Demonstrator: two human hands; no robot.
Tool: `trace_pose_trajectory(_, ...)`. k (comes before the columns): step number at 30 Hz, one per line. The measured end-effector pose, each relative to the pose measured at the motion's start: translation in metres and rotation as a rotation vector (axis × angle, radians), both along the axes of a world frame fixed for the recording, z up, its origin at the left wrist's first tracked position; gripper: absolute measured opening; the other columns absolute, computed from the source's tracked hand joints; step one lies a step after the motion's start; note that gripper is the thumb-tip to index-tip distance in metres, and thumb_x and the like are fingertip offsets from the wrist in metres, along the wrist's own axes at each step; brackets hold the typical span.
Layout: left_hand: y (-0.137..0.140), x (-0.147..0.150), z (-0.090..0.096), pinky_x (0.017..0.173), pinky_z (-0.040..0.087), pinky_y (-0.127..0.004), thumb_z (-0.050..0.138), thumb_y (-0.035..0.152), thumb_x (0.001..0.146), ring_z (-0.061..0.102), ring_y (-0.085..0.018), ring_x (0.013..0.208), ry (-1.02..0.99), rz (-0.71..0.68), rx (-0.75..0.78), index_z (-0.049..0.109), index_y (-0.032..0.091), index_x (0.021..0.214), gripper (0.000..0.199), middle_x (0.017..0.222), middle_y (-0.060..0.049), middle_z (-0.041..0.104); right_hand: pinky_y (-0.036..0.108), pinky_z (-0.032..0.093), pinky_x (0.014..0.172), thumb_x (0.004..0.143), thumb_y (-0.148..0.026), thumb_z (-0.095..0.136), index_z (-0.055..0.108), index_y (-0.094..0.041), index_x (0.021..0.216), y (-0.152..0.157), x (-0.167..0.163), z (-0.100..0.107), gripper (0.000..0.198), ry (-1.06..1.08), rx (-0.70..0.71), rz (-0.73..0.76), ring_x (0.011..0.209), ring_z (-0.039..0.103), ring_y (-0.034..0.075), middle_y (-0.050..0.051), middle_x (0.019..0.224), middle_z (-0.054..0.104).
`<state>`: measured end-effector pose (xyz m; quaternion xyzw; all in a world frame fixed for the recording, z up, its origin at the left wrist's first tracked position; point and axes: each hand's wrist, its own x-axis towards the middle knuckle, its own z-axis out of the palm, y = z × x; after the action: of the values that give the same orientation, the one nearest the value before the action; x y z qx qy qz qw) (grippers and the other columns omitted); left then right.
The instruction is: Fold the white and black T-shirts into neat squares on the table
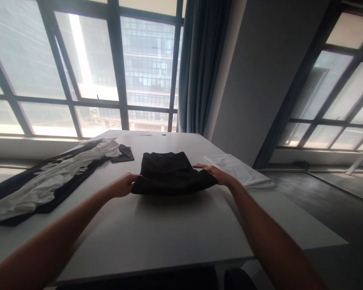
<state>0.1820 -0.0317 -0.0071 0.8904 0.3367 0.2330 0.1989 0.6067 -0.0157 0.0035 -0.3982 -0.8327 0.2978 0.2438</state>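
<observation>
A black folded garment (166,171) lies in the middle of the white table (169,237), its near edge lifted a little off the top. My left hand (125,185) pinches the near left corner of the cloth. At the near right corner, my right hand (216,174) grips the same edge, with its index finger stretched along the fabric. The lifted edge sags slightly between both hands and casts a shadow below. Whether the garment is a shirt or something else I cannot tell.
White and black clothes (48,181) lie spread along the table's left side, with a dark grey piece of cloth (123,154) at their far end. A folded white garment (238,171) rests at the right edge. Behind stand windows and a blue curtain (199,64).
</observation>
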Motion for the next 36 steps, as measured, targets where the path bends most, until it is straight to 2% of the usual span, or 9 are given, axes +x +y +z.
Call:
trace_pose_trajectory(3, 0.000, -0.003, 0.012, 0.062, 0.049, -0.030, 0.059, 0.039, 0.077, 0.058, -0.019, 0.065, -0.201, 0.135, -0.100, 0.068, 0.019, 0.071, 0.023, 0.065, -0.001, 0.067, 0.044, 0.046, 0.103, 0.079, -0.057, 0.068, 0.075, -0.021, 0.105, -0.003, -0.006, 0.007, 0.045, 0.130, 0.022, -0.030, 0.122, 0.058, 0.032, 0.008, 0.117, 0.071)
trace_pose_trajectory(6, 0.012, 0.000, 0.009, 0.053, 0.044, -0.029, 0.061, 0.063, 0.074, 0.053, -0.016, 0.057, -0.498, 0.369, -0.172, 0.064, 0.017, 0.069, 0.046, 0.058, -0.001, 0.058, 0.040, 0.053, 0.091, 0.084, -0.064, 0.060, 0.071, -0.019, 0.106, 0.011, -0.027, -0.001, 0.051, 0.358, 0.113, -0.289, 0.105, 0.065, 0.028, 0.008, 0.102, 0.073)
trace_pose_trajectory(10, 0.029, -0.002, -0.011, 0.048, 0.042, -0.027, 0.066, 0.072, 0.068, 0.052, -0.014, 0.051, -0.601, 0.576, -0.429, 0.064, 0.012, 0.099, 0.067, 0.060, 0.001, 0.056, 0.035, 0.055, 0.084, 0.091, -0.062, 0.051, 0.063, -0.015, 0.119, 0.035, -0.056, -0.027, 0.057, 0.334, -0.033, -0.484, 0.096, 0.068, 0.024, 0.012, 0.107, 0.072)
trace_pose_trajectory(14, 0.034, -0.012, -0.026, 0.049, 0.044, -0.026, 0.081, 0.052, 0.063, 0.058, -0.016, 0.056, -0.481, 0.618, -0.552, 0.043, 0.014, 0.141, 0.095, 0.074, -0.003, 0.066, 0.034, 0.051, 0.093, 0.087, -0.042, 0.066, 0.057, -0.012, 0.132, 0.043, -0.063, -0.046, 0.055, 0.133, -0.064, -0.526, 0.107, 0.067, 0.024, 0.017, 0.119, 0.069)
trace_pose_trajectory(18, 0.032, -0.013, -0.027, 0.058, 0.049, -0.029, 0.079, 0.041, 0.063, 0.062, -0.019, 0.069, -0.342, 0.584, -0.308, 0.058, 0.014, 0.132, 0.078, 0.092, -0.009, 0.070, 0.034, 0.050, 0.097, 0.084, -0.029, 0.068, 0.065, -0.013, 0.124, 0.040, -0.063, -0.047, 0.042, 0.038, 0.054, -0.478, 0.110, 0.065, 0.024, 0.014, 0.120, 0.070)
trace_pose_trajectory(24, 0.029, -0.005, -0.022, 0.065, 0.050, -0.032, 0.057, 0.042, 0.080, 0.059, -0.018, 0.058, -0.210, 0.643, 0.087, 0.059, 0.017, 0.137, 0.062, 0.068, 0.000, 0.068, 0.037, 0.044, 0.107, 0.086, -0.020, 0.060, 0.067, -0.019, 0.123, 0.038, -0.077, -0.042, 0.038, 0.021, 0.400, -0.490, 0.121, 0.059, 0.022, 0.009, 0.128, 0.066)
trace_pose_trajectory(28, 0.034, -0.006, -0.031, 0.078, 0.054, -0.037, 0.060, 0.036, 0.078, 0.069, -0.025, 0.077, -0.035, 0.678, 0.054, 0.065, 0.015, 0.129, 0.055, 0.099, -0.010, 0.076, 0.036, 0.044, 0.106, 0.086, -0.019, 0.058, 0.066, -0.015, 0.125, 0.042, -0.080, -0.050, 0.040, -0.119, 0.317, -0.528, 0.120, 0.060, 0.024, 0.012, 0.128, 0.066)
trace_pose_trajectory(31, 0.032, -0.005, -0.033, 0.091, 0.052, -0.041, 0.056, 0.034, 0.083, 0.067, -0.032, 0.103, 0.107, 0.681, 0.076, 0.063, 0.012, 0.130, 0.052, 0.122, -0.018, 0.069, 0.035, 0.045, 0.104, 0.088, -0.020, 0.057, 0.066, -0.017, 0.124, 0.041, -0.079, -0.052, 0.038, -0.198, 0.297, -0.543, 0.116, 0.062, 0.023, 0.010, 0.123, 0.069)
trace_pose_trajectory(36, 0.009, 0.024, -0.018, 0.106, 0.042, -0.053, 0.043, 0.035, 0.094, 0.051, -0.035, 0.130, 0.167, 0.621, 0.398, 0.061, 0.017, 0.133, 0.046, 0.146, -0.014, 0.053, 0.039, 0.040, 0.105, 0.093, -0.026, 0.049, 0.062, -0.018, 0.130, 0.023, -0.095, -0.039, 0.040, -0.331, 0.415, -0.623, 0.120, 0.057, 0.027, 0.014, 0.132, 0.062)
